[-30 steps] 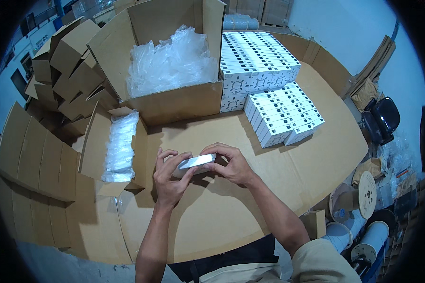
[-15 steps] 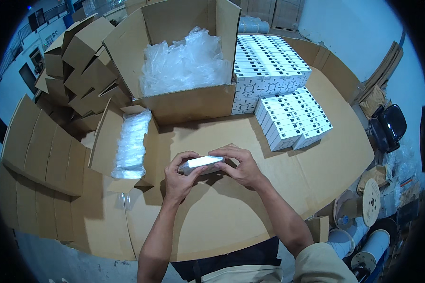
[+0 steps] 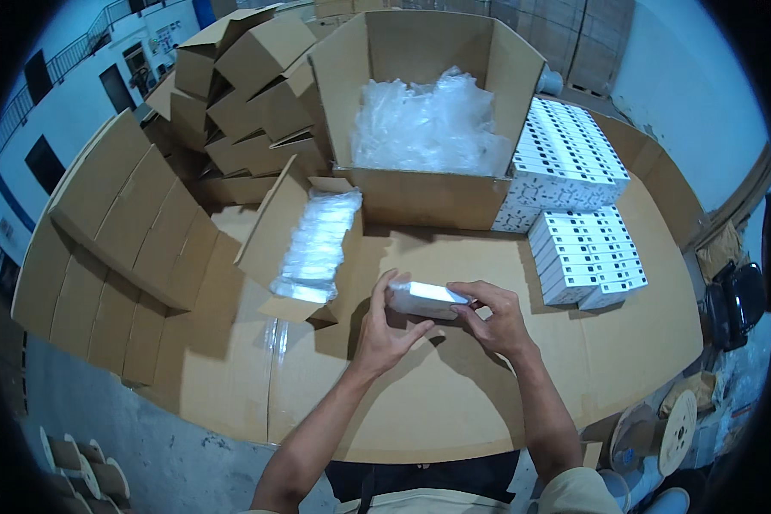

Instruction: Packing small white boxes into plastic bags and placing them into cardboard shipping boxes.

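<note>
A small white box in a clear plastic bag (image 3: pixel 428 300) is held over the cardboard-covered table in front of me. My right hand (image 3: pixel 495 321) pinches its right end between thumb and fingers. At the box's left end, my left hand (image 3: pixel 381 334) has its fingers stretched out alongside and its thumb spread away below. To the left of that hand, an open carton (image 3: pixel 261 236) holds a row of similar bagged white boxes (image 3: pixel 317 244). Behind my hands, a large open carton (image 3: pixel 437 199) contains a heap of clear plastic bags (image 3: pixel 433 124).
Stacked white boxes (image 3: pixel 565 188) stand at the right, with a lower stack (image 3: pixel 587 257) before them. Closed brown cartons (image 3: pixel 128 231) line the left edge; open empty cartons (image 3: pixel 248 111) are piled behind. Cable spools (image 3: pixel 672 428) and a black chair (image 3: pixel 735 304) are at the right.
The view has shifted, so the scene sits further right. My left thumb has come off the bagged box and spread away, while my right hand keeps its grip.
</note>
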Tool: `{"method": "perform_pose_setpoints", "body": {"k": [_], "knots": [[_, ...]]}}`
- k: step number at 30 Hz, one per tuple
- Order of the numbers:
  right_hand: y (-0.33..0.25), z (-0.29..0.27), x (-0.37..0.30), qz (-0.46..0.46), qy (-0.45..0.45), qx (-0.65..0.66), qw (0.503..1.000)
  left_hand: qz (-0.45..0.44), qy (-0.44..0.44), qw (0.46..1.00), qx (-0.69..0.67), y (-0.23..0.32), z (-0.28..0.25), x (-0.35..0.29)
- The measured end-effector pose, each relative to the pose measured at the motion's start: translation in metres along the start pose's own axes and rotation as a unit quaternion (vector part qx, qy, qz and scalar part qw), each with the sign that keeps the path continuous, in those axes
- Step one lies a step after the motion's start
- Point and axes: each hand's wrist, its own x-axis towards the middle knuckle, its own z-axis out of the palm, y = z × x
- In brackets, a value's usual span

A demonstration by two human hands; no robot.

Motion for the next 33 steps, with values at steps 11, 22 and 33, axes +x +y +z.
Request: {"method": "perform_pose_setpoints", "body": {"k": [11,22,33], "knots": [[-0.012,0.045,0.033,0.007,0.125,0.298,0.946,0.019,-0.076,0.928,0.365,0.034,-0.062,-0.109],[-0.048,0.12,0.081,-0.006,0.072,0.446,0.892,-0.018,-0.007,0.921,0.389,0.044,-0.076,-0.141],[-0.037,0.137,0.089,0.017,0.079,0.42,0.904,-0.017,0.004,0.927,0.375,0.044,-0.076,-0.138]]}}
